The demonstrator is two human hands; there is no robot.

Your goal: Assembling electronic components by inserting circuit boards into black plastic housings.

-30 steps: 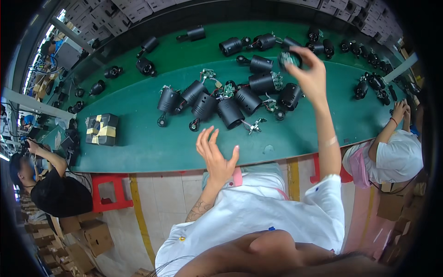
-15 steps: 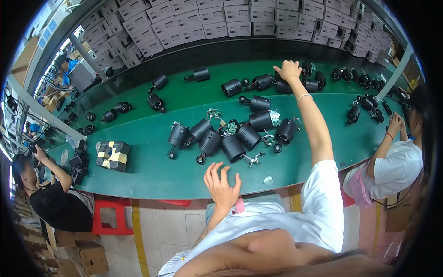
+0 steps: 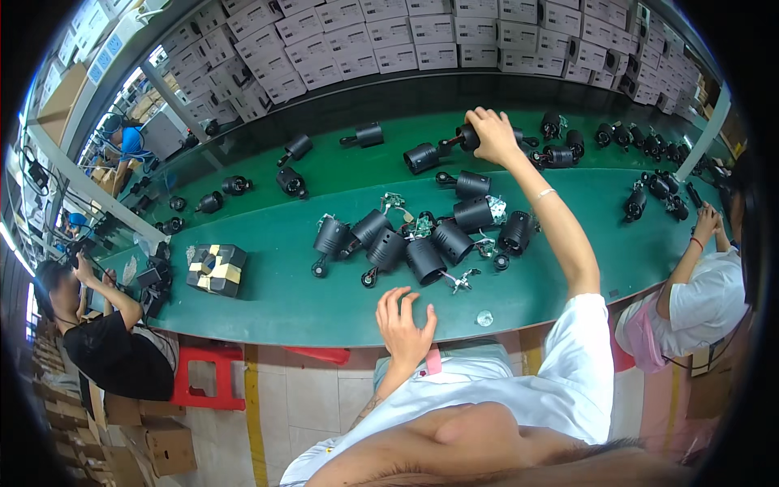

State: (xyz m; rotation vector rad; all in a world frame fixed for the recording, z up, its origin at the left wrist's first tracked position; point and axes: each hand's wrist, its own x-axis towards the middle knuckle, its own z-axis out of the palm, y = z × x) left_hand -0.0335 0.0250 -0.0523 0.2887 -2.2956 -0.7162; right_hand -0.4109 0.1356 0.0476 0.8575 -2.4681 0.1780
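At the far side of the green bench, my right hand [image 3: 493, 136] has its fingers wrapped round a black cylindrical housing [image 3: 467, 137] with a small jointed arm at its left end. Its far part is hidden by the hand. Just left of it lies another black housing [image 3: 421, 157]. My left hand [image 3: 404, 329] is by the bench's near edge, fingers apart, with nothing in it. Beyond that hand is a cluster of black housings [image 3: 425, 260], several with green circuit boards [image 3: 422, 226] and wires hanging out.
A black block wrapped in yellow tape [image 3: 217, 269] sits at the left. A small clear disc [image 3: 484, 318] lies near the front edge. More black units [image 3: 635, 203] are at the right. Stacked boxes [image 3: 389, 36] line the back. Co-workers sit left [image 3: 122, 341] and right [image 3: 690, 284].
My right hand has shifted left and closed on a black housing, which has moved slightly up and left. My left hand stays by the near edge. The whole view has shifted a little.
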